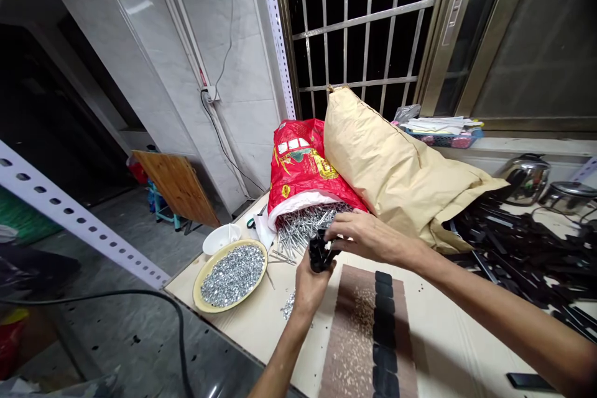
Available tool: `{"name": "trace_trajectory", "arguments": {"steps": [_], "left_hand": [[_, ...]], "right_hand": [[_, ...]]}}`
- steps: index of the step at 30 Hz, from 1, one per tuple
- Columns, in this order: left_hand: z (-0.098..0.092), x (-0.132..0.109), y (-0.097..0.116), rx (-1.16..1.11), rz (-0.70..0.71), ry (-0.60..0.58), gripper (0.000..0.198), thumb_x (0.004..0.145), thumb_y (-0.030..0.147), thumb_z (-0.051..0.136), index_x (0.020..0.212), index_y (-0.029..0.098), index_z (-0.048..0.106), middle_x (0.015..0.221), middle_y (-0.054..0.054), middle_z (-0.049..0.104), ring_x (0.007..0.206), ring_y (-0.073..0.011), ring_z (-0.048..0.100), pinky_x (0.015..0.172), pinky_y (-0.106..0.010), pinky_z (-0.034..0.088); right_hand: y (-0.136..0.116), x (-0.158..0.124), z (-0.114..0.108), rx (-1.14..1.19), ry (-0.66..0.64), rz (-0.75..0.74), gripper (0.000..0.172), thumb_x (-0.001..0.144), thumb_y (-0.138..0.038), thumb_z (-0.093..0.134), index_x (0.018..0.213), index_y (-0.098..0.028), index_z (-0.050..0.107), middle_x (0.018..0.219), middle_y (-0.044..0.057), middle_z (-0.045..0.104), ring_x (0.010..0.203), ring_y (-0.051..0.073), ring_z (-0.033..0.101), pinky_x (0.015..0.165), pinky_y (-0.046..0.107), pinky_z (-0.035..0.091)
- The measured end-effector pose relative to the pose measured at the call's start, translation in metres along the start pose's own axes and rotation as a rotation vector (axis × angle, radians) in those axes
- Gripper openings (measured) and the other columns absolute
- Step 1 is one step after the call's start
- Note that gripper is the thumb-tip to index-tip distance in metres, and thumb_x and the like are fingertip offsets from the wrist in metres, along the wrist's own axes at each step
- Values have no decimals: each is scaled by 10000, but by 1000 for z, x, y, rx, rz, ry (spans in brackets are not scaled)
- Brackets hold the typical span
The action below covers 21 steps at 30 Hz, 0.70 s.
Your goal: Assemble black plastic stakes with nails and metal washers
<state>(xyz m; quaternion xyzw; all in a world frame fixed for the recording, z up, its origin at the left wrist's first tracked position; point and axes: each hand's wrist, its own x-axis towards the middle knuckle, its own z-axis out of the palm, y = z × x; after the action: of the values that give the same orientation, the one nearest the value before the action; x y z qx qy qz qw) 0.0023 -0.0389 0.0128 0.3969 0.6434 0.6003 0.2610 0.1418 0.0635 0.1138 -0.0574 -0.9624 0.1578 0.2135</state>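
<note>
My left hand is closed around a bundle of black plastic parts and holds it up above the table. My right hand reaches across from the right, its fingers bent together at the top of the bundle. Whatever lies between those fingertips is hidden. Just behind both hands, long metal screws spill from the mouth of a red printed sack. Below my left hand, a few small shiny metal pieces lie on the table.
A yellow bowl heaped with small metal pieces stands left, beside a white bowl. Black flat pieces line a brown board strewn with pale bits. A tan sack leans behind; black strips pile up right.
</note>
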Motion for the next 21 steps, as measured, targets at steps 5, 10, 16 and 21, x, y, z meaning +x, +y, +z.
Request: {"name": "trace_trajectory", "arguments": {"steps": [5, 10, 16, 21], "left_hand": [[-14, -4, 5, -127, -190, 26, 221, 593, 308, 734, 691, 128, 651, 634, -38, 654, 629, -176, 597, 624, -267, 452], [-30, -4, 6, -192, -187, 96, 260, 590, 336, 753, 729, 129, 678, 723, -49, 677, 703, -179, 615, 665, -262, 461], [-29, 2, -10, -155, -240, 98, 309, 550, 352, 767, 730, 119, 673, 670, -54, 673, 664, -185, 613, 658, -273, 459], [-24, 1, -13, -172, -251, 85, 335, 545, 360, 761, 768, 127, 672, 705, -59, 677, 645, -183, 611, 654, -279, 457]], "right_hand": [[40, 12, 9, 36, 246, 132, 204, 889, -284, 521, 1059, -195, 592, 951, 33, 611, 810, 128, 560, 723, 240, 435], [91, 19, 68, -364, 133, 287, 184, 913, -222, 469, 886, -180, 646, 897, 49, 599, 827, 151, 530, 711, 251, 387], [106, 47, 117, -466, 37, 205, 200, 888, -131, 454, 837, -171, 643, 889, 88, 587, 895, 210, 466, 772, 329, 327], [115, 53, 120, -439, 23, 136, 194, 887, -118, 436, 827, -168, 614, 899, 88, 594, 892, 202, 477, 813, 334, 327]]}}
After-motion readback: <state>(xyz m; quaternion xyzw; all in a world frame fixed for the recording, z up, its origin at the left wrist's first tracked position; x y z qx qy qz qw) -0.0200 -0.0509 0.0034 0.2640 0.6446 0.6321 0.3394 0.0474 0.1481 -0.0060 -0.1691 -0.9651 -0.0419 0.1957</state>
